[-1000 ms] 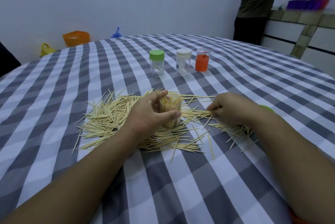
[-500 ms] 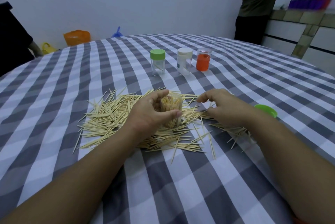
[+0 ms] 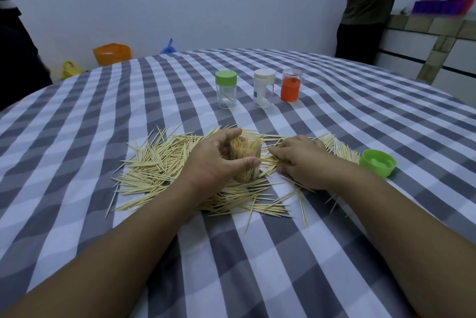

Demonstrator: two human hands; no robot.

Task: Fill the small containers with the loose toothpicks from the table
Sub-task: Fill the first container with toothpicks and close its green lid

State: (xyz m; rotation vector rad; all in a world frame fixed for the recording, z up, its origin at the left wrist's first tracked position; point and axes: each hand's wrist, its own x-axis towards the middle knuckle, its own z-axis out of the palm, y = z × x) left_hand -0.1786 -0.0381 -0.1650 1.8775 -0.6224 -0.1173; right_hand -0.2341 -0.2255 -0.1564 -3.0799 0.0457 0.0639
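- Standing upright amid the loose toothpicks (image 3: 154,163), a packed clear container (image 3: 245,160) is gripped by the left hand (image 3: 216,163).
- Toothpicks beside it are touched by the right hand (image 3: 301,160), fingers extended flat.

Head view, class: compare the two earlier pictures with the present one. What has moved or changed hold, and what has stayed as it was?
The right hand, which had lifted towards the container half a second ago, has come back down onto the loose toothpicks right of it, fingers spread low over them. The left hand still grips the open container, upright and nearly full. The green lid and the three far containers have not moved.
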